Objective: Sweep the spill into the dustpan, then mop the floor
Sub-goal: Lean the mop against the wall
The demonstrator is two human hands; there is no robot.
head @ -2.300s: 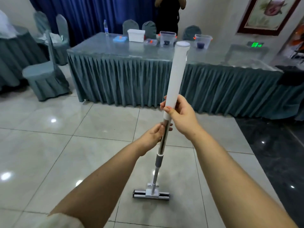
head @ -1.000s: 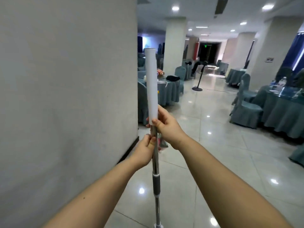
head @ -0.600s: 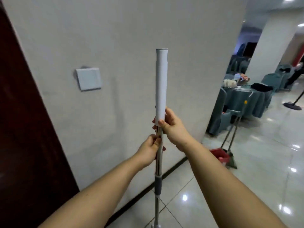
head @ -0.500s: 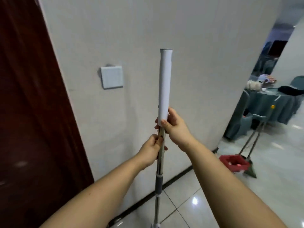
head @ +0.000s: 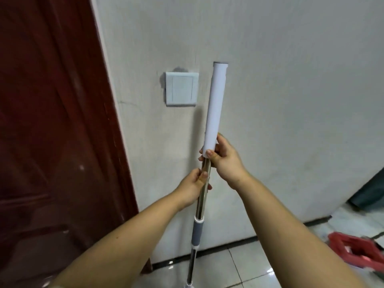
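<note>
I hold the mop (head: pixel 215 104) nearly upright in front of a white wall. My right hand (head: pixel 223 161) grips the pole at the lower end of its white handle sleeve. Just below, my left hand (head: pixel 192 187) grips the bare metal shaft. A grey collar sits lower on the shaft, and the mop head is out of frame at the bottom. The red dustpan (head: pixel 357 250) lies on the floor at the far right edge, partly cut off.
A dark red wooden door (head: pixel 52 132) fills the left side. A white wall switch (head: pixel 181 88) is mounted left of the mop handle. Glossy floor tiles (head: pixel 239 271) meet a dark skirting strip. A teal-covered furniture piece (head: pixel 369 192) shows at the right edge.
My view has swung left from the skirted table past the hall to the wall and door. Both hands keep the same grip on the mop. The dustpan has slid to the right edge.
</note>
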